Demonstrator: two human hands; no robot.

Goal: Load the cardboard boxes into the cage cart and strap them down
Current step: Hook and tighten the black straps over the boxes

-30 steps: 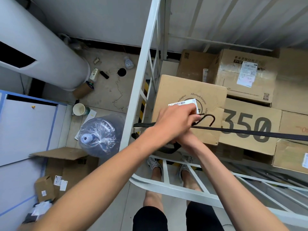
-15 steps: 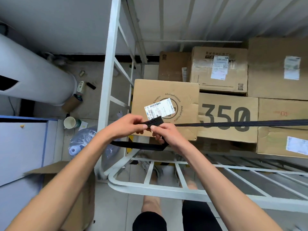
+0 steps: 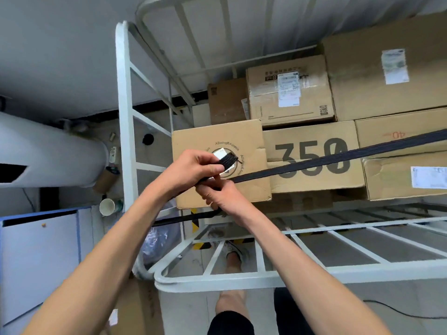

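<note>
Two grips are working one strap (image 3: 338, 157): our left grip (image 3: 193, 169) is pinching the bunched black end just in front of the near-left box (image 3: 193, 146), and our right grip (image 3: 219, 198), just below it, is clenching the same webbing where it is turning downward. We are holding them close together, we judge, so that slack is being taken up at a single spot while the long run is stretching taut rightward across the "350" box (image 3: 312, 182) and out of view. A lower run (image 3: 183, 217) is passing left toward the cart (image 3: 125, 117) upright, probably to its anchor; the fixing itself is hiding behind our left forearm. Boxes (image 3: 290, 93) are sitting stacked inside the cart, filling its far and right parts, so loading is looking finished and strapping is looking under way.

Left of the cart, a white pipe (image 3: 48, 151) and a paper cup (image 3: 107, 206) are sitting well apart from the strap, and a clear bag (image 3: 156, 238) is lying below the lower run. Standing between us and the boxes is the cart's near rail (image 3: 242, 279), which we are reaching over.
</note>
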